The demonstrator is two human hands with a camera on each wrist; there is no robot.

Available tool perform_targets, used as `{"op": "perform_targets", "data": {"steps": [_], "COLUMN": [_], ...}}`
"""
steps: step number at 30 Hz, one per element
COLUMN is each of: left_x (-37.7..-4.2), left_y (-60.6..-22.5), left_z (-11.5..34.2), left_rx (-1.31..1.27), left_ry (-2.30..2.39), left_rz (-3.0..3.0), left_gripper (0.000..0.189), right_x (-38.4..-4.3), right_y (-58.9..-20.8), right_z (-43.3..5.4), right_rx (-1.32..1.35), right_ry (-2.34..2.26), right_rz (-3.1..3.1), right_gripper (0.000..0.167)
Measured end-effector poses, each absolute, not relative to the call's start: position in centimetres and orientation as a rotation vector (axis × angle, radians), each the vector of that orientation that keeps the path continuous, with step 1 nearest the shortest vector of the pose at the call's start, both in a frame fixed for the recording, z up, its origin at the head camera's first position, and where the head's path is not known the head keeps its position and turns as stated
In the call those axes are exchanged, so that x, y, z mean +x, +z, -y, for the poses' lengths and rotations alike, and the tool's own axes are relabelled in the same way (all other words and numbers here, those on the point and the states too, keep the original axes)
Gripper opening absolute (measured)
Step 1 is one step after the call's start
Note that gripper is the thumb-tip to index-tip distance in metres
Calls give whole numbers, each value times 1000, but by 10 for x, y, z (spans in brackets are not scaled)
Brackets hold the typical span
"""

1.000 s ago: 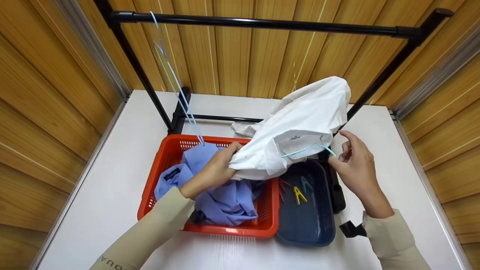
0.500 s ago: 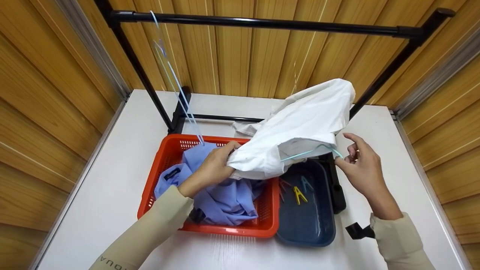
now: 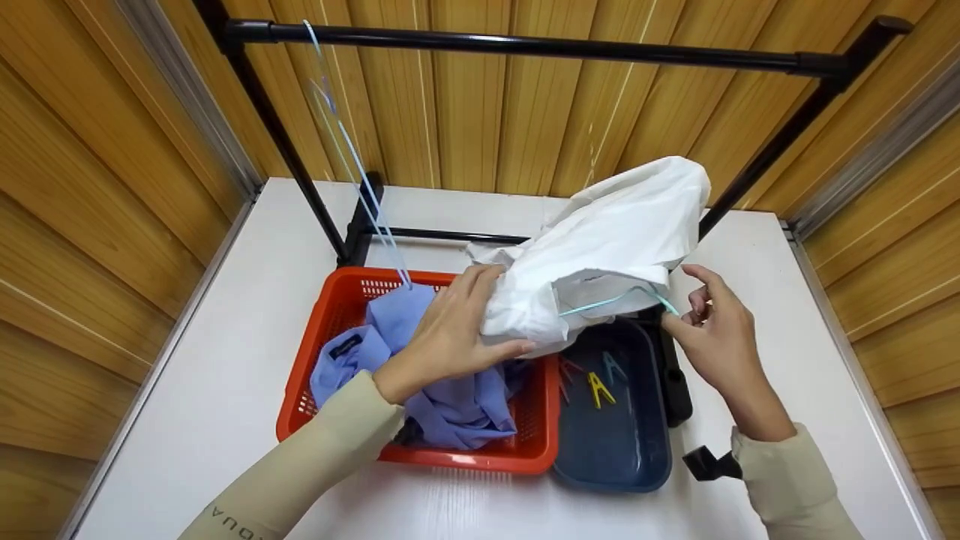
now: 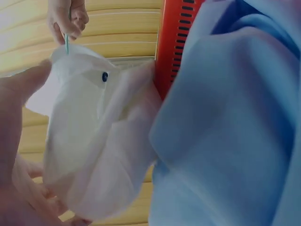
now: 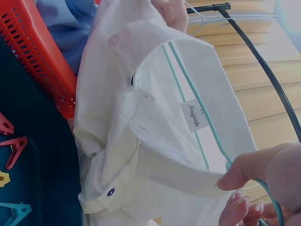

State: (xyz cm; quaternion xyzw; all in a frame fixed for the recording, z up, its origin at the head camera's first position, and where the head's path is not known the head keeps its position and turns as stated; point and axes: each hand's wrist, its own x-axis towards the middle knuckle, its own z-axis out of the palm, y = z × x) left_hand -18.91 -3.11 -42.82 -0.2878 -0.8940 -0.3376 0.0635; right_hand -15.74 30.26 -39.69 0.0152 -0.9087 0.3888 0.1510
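A white collared shirt (image 3: 615, 225) is held up over the basket and bin, its collar opening turned toward me. Inside the collar runs a thin mint-green hanger (image 5: 202, 108), beside a sewn label (image 5: 194, 115). My right hand (image 3: 716, 330) pinches the hanger at its neck, just outside the collar. My left hand (image 3: 450, 330) lies against the shirt's left side with thumb and fingers spread. In the left wrist view, the left thumb (image 4: 23, 84) stands away from the cloth while the fingers reach behind it, partly hidden.
Below, a red basket (image 3: 544, 420) holds a blue shirt (image 3: 465, 405), with a light-blue hanger (image 3: 345, 135) rising to the black rack bar (image 3: 525, 45). A dark blue bin (image 3: 615, 465) beside it holds several clothespins (image 3: 598, 388). Wood-panelled walls enclose three sides.
My left hand has loosened its grip on the bunched white cloth, spread its fingers and shifted right along the shirt. My right hand, still pinching the hanger, moved slightly right and then back a little.
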Motion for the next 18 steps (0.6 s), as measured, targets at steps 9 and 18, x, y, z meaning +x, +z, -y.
{"op": "perform_targets", "data": {"steps": [9,18], "left_x": [-186,-185], "left_y": [-421,-419], "left_z": [-3,-24], "left_rx": [-775,-704], "left_ry": [-829,-641], "left_rz": [2683,2714], "left_gripper": [100,97], "right_x": [-153,-149], "right_y": [-396,-394], "right_z": [-298,-294], "right_rx": [26,22], "right_ry": [1141,1173], "right_rz": [2616,2599], "right_gripper": [56,56]}}
